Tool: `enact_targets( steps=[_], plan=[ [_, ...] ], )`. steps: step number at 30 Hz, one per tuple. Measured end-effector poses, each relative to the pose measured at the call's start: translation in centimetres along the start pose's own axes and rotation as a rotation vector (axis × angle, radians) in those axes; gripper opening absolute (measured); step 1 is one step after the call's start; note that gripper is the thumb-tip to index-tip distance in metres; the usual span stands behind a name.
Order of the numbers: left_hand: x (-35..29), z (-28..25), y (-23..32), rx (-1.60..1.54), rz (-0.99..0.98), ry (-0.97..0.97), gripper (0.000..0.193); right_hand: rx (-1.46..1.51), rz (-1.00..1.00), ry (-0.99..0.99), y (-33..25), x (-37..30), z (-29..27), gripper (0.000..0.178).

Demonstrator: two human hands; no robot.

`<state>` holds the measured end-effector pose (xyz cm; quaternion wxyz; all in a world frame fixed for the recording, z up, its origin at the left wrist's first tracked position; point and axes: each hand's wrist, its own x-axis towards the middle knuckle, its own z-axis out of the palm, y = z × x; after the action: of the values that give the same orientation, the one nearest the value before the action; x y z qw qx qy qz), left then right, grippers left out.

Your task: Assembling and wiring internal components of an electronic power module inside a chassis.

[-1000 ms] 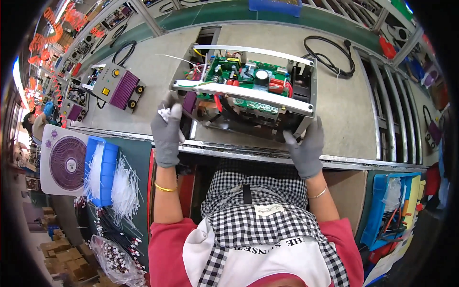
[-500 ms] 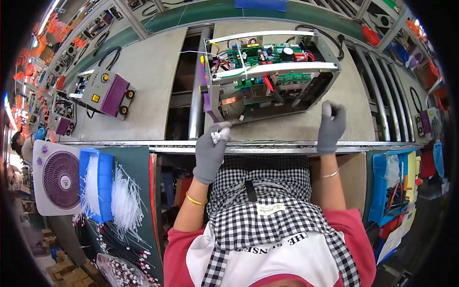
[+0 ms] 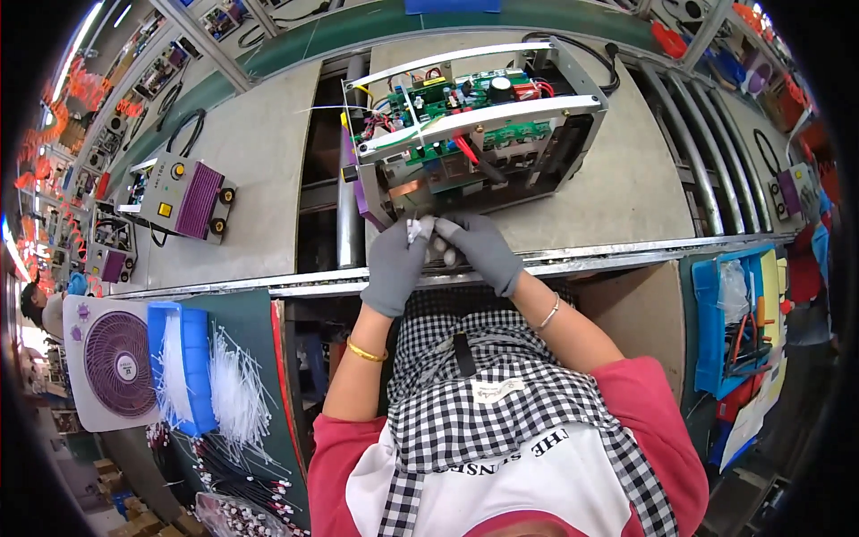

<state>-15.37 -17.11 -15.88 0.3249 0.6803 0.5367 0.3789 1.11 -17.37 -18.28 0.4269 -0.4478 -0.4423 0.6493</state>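
Left hand [image 3: 395, 265] has some white bits [image 3: 413, 231] pinched in its gloved fingers. Right hand [image 3: 483, 252] is right up against it, fingers curled, can't tell if it's gripping anything. Open machine [image 3: 474, 118] sits just past both, on a pallet [image 3: 617, 210]. Another unit's [image 3: 190, 199] off left, fan [image 3: 116, 362] nearer.

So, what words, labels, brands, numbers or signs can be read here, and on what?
Shirt: large dark capitals, upside down, partly hidden; I won't copy the wording.
Apron label: script-like lettering, too small to read.
Fan hub: a small mark, too small to read.
Left machine: tiny panel lettering, too small to read.
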Motion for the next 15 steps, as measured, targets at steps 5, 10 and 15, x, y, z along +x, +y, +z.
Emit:
enact_targets(
  steps=[5, 10, 15],
  plan=[
    [1.9, 1.6, 0.0, 0.030, -0.139, -0.149, 0.035, -0.513, -0.075, 0.064, -0.8, -0.5, -2.4, 0.034],
    [2.9, 1.2, 1.9, -0.063, -0.341, -0.355, 0.033, -0.841, -0.289, 0.125, -0.8, -0.9, -4.2, 0.027],
    [2.3, 2.5, -1.0, -0.072, -0.200, -0.282, 0.028, -0.985, -0.578, 0.384, -1.0, -1.2, -6.7, 0.025]
  ],
)
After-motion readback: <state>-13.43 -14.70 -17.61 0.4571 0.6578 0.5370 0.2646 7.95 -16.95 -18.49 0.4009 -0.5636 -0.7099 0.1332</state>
